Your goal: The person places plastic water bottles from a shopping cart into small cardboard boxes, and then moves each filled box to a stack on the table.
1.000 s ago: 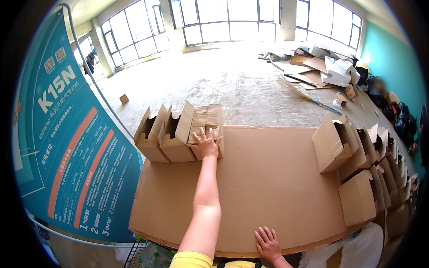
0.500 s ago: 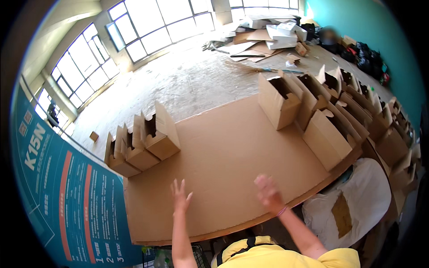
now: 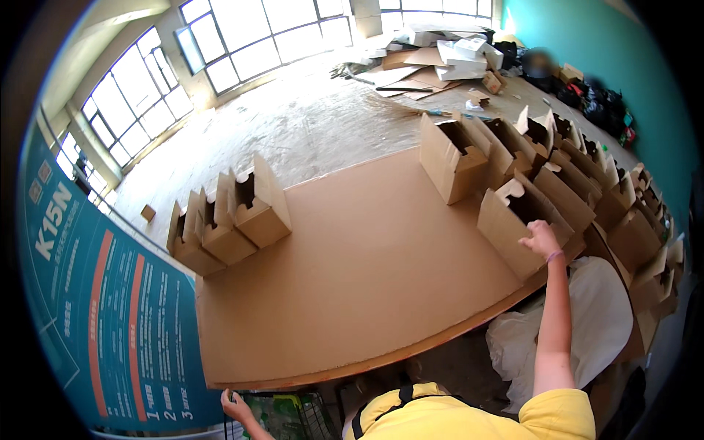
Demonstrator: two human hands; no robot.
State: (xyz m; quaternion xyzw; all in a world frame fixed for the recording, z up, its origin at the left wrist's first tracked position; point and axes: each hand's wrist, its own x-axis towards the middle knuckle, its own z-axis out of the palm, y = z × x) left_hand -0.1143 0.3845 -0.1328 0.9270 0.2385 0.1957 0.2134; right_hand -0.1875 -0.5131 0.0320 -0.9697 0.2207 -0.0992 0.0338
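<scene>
Right hand (image 3: 541, 239) at an open brown carton (image 3: 506, 236), left hand (image 3: 236, 405) by the near-left corner of a cardboard sheet (image 3: 352, 264)

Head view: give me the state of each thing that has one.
Left boxes: upright, open-topped
Front right boxes: open-topped
Right hand: at the nearest of these, grip unclear
Left hand: fingers curled
Cardboard sheet: lying flat
Window pane: swung open
Banner: standing
Broom: lying on floor
</scene>
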